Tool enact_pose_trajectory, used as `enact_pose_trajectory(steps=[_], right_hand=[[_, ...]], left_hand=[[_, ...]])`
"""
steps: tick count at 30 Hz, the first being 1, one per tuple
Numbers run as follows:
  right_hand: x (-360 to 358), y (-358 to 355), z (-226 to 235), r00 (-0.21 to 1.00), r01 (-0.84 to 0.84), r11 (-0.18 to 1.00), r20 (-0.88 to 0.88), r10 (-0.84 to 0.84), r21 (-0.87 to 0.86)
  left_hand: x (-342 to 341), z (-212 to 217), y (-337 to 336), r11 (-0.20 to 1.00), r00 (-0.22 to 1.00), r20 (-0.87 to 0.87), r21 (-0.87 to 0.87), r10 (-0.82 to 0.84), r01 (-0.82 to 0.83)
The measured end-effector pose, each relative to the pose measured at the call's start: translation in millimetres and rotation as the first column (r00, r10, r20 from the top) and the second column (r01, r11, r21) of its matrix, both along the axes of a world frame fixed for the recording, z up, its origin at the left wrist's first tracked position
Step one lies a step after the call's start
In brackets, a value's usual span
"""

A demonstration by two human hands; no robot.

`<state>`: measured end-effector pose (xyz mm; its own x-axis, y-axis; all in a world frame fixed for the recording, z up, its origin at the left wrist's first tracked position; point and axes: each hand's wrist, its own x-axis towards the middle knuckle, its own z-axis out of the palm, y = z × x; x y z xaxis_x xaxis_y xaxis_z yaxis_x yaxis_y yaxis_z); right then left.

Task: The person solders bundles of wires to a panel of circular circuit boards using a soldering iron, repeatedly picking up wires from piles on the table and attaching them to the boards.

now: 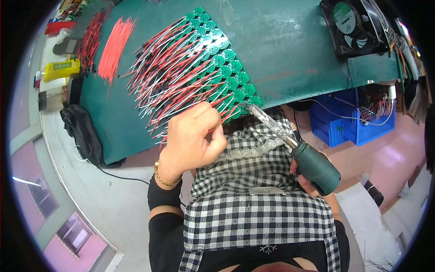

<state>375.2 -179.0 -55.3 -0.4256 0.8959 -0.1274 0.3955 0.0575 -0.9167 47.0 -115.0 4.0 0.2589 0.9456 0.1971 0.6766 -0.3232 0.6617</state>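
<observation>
My left hand (192,138) is closed at the near edge of a panel of small round green circuit boards (232,83). A thin red wire (229,114) runs from its curled fingers toward the boards; the fingertips are partly hidden. In my right hand (306,182) is a soldering iron (314,167) with a dark green handle. Its long, crusted metal shaft slants up and left, and the tip is at the panel's lower right corner, by the wire's end. Many red, black and white wires (167,77) fan out leftward over the panel.
Left of the panel lie a bundle of red wires (116,47) and a darker red bundle (93,38). A yellow bottle (61,70) stands at the far left, above a black pouch (81,133). A black fan (355,27) sits at the back right; blue bins (333,122) are below the table edge.
</observation>
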Motion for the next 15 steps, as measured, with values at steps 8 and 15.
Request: enact_pose_trajectory(steps=[8,15], right_hand=[[11,-6,-8,0.999,0.004,0.997,0.032,-0.001,-0.077],[12,-2,-3,0.998,-0.014,0.996,0.066,0.020,-0.086]], left_hand=[[-2,-3,0,0.999,0.999,0.029,0.026,-0.027,0.027],[-2,-5,-1,0.999,0.999,0.053,0.038,-0.010,0.008]])
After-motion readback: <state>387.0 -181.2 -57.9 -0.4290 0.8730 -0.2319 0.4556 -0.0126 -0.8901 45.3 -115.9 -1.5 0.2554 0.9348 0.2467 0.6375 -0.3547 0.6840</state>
